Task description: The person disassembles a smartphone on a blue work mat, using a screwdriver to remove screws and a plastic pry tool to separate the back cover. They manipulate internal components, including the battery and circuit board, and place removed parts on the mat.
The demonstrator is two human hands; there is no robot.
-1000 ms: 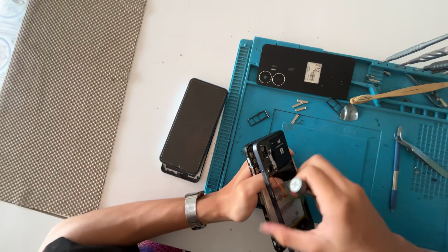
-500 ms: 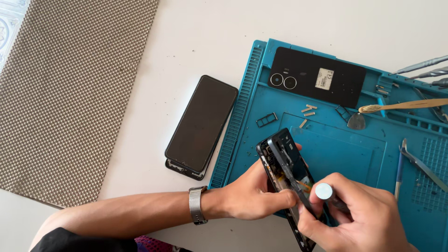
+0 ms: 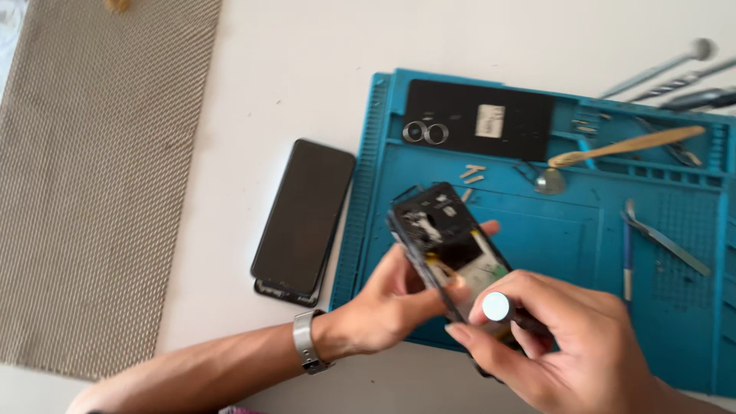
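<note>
Silver-capped screwdriver (image 3: 502,308) pinched in right hand (image 3: 583,353), tip down on opened phone (image 3: 452,249); left hand (image 3: 387,303) clamps the phone tilted above the blue mat (image 3: 537,230). Looks like screw work; next needs steady tip seating. Farther: second phone (image 3: 305,218) left, black back cover (image 3: 479,121) far.

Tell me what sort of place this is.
Likely a phone repair bench: a blue work mat with tools, a detached back cover, and an opened phone held in the left hand.
</note>
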